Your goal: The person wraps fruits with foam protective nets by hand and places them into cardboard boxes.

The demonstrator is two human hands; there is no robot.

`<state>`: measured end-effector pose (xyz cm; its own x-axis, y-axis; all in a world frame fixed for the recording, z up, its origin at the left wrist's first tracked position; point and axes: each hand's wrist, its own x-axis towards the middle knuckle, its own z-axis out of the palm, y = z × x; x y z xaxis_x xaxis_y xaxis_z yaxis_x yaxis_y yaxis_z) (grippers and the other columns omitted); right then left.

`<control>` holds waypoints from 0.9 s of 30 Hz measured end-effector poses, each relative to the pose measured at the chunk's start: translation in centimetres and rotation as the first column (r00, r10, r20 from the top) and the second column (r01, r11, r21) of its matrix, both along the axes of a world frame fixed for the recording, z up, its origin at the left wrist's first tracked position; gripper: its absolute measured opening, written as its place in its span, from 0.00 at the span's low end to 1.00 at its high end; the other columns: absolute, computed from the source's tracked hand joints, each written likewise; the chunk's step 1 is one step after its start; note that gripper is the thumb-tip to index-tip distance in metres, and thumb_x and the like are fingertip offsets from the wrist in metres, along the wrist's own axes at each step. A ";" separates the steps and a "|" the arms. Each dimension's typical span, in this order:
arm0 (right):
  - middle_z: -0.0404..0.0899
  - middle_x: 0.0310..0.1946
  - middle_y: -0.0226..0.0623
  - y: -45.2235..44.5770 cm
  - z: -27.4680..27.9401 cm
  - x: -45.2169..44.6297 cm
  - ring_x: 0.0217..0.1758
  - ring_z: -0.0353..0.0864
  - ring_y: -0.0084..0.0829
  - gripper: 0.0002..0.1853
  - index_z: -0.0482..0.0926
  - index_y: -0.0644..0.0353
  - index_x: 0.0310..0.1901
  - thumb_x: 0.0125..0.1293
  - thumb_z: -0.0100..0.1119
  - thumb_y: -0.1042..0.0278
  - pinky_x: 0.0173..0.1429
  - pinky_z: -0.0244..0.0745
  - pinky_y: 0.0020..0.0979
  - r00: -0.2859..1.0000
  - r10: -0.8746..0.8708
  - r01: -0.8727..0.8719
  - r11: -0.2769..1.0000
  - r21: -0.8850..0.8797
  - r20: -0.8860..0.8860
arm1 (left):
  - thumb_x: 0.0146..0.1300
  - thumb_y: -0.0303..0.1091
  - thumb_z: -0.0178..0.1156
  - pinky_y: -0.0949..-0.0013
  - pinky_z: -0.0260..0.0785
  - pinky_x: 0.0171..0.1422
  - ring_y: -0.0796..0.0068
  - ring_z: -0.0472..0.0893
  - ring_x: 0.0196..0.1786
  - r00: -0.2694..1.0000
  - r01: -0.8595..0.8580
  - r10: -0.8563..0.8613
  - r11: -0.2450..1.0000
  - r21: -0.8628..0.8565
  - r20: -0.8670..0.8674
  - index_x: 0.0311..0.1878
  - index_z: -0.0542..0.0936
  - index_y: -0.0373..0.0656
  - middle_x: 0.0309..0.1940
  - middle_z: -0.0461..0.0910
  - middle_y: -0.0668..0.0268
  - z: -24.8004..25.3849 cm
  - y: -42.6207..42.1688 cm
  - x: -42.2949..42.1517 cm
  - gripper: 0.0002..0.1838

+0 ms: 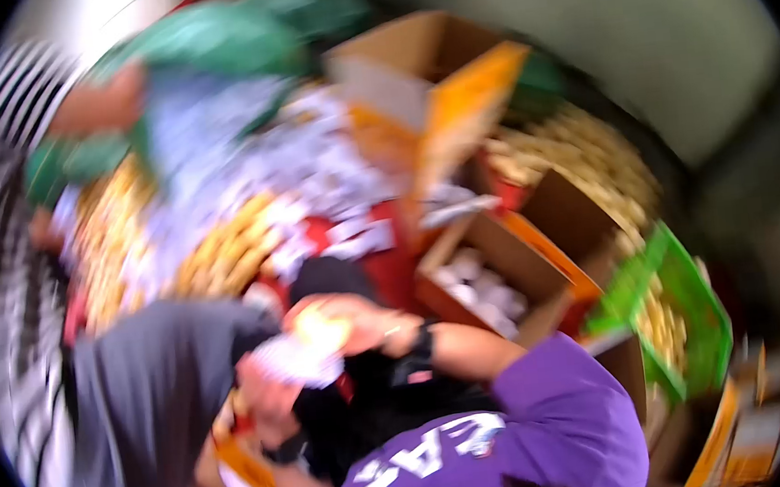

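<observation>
A plain, pale grey-green wall [660,20] stood beyond the right hand [355,322], farther to the right, its surface blurred. A dark strip [672,146] ran along its foot. Rightward of that hand, the room's edge fell into shadow; far beyond the left hand [268,387], a whitish patch [119,16] showed brightly.

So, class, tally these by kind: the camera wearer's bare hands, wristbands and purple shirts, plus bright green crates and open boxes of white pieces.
Bare hands: 2 (left hand, right hand)
Dark wristbands: 2 (left wristband, right wristband)
Purple shirt: 1
Bright green crate: 1
Open box of white pieces: 1
Total: 7
</observation>
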<state>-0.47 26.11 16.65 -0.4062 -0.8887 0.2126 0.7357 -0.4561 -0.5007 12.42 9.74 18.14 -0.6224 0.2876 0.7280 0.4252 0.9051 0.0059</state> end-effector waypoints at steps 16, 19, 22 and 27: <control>0.74 0.15 0.42 4.6 6.8 -0.5 0.13 0.75 0.32 0.27 0.57 0.66 0.59 0.66 0.40 0.53 0.18 0.71 0.30 0.634 0.058 0.526 0.699 0.485 -0.771 | 0.45 0.19 0.61 0.78 0.69 0.28 0.76 0.77 0.33 0.725 -0.394 -0.333 0.517 0.760 0.603 0.53 0.64 0.32 0.36 0.74 0.59 1.8 5.7 -5.1 0.29; 0.75 0.24 0.33 4.3 3.7 -3.5 0.24 0.73 0.22 0.21 0.75 0.62 0.35 0.66 0.41 0.50 0.30 0.72 0.24 0.919 -0.092 0.336 0.693 0.638 -0.384 | 0.52 0.26 0.57 0.79 0.65 0.24 0.77 0.75 0.28 0.608 0.160 -0.793 0.072 0.985 -0.041 0.52 0.64 0.35 0.33 0.74 0.61 6.0 8.0 -4.6 0.23; 0.77 0.34 0.31 1.7 2.9 -0.4 0.37 0.77 0.24 0.16 0.74 0.66 0.44 0.65 0.48 0.60 0.38 0.74 0.25 0.930 -0.046 0.057 0.998 0.019 -0.365 | 0.45 0.32 0.63 0.73 0.68 0.27 0.69 0.76 0.32 0.628 -0.105 -0.778 -0.052 0.993 0.026 0.52 0.65 0.33 0.38 0.74 0.59 4.8 6.9 -3.4 0.29; 0.75 0.22 0.35 2.4 4.4 -2.4 0.20 0.71 0.21 0.08 0.74 0.66 0.25 0.51 0.59 0.69 0.23 0.65 0.27 0.360 -0.258 0.780 0.610 0.137 -0.896 | 0.37 0.23 0.65 0.74 0.71 0.29 0.70 0.77 0.35 0.754 -0.287 -0.643 -0.138 0.948 0.135 0.54 0.66 0.38 0.41 0.74 0.59 5.3 5.4 -3.5 0.34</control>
<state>-2.86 28.48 21.02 -0.7307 -0.5967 0.3317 -0.3471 -0.0936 -0.9331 8.93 15.09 23.46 -0.9819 -0.1883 -0.0216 0.0571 -0.4029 0.9135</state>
